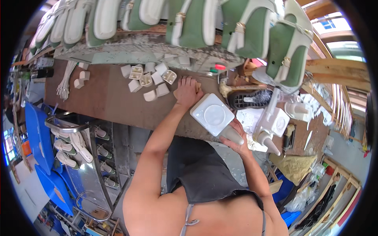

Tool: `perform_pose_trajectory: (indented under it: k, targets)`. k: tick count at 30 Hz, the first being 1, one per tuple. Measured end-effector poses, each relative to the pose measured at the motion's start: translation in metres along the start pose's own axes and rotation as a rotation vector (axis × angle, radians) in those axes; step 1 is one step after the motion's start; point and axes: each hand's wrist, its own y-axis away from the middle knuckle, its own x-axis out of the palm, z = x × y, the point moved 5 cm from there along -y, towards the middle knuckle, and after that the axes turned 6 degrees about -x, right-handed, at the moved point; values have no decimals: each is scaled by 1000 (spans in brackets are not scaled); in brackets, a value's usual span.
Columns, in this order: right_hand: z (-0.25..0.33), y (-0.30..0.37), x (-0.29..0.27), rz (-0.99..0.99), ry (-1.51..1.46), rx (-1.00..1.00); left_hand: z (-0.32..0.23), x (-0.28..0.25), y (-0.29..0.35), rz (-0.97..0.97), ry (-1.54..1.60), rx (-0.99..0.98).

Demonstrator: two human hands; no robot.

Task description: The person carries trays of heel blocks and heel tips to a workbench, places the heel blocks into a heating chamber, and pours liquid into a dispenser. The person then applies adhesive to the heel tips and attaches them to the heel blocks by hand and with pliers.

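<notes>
At the middle of the frame, a white square bottle [212,114] is held tilted over the near edge of the brown counter [130,106], its tapered nozzle [235,135] pointed toward the lower right. The nozzle is gripped by the right hand [243,145], whose fingers are closed around it, with the thumb on the near side. The left hand [188,93] is rested on the counter just above and left of the bottle, fingers bent downward; a small tan piece [198,87] is partly seen at its right edge, but whether it is clamped cannot be told. To the left of this hand, white blocks [156,78] are gathered in a loose cluster, some with hollow compartments turned up. A bundle of pale cords [67,82] is laid at the left end of the counter. To the right of the hands, a second white bottle [278,121], a dark ridged piece [249,100] and a wooden-handled tool [241,89] are crowded together. Green-and-white sandals [248,29] are lined along a shelf [153,40] across the top of the frame.
</notes>
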Motion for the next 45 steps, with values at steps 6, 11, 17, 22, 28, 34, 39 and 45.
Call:
perform_pose_trajectory:
  k: [6,11,17,22,28,34,39,45]
  targets:
    - [-33,-40,24,98,67,-134,46,-34,53,-9,-10,17]
    - [-27,-85,45,138,44,-131,78,-69,85,25,-40,-13]
    - [-38,-135,59,273,-21,-121,98,-89,79,-66,-108,9]
    - [-32,-164,57,439,-89,-132,110,-97,63,-116,-50,-17]
    - [-20,-159,59,467,-79,-142,92,-99,50,-177,590,-298]
    - [5,-139,65,235,117,42,80,-55,78,-39,972,-433]
    - [-24,-29,39,-109,370,-85,8,-50,79,30,729,-320]
    - [-72,155,106,406,139,236,16,-47,152,-118,235,-74]
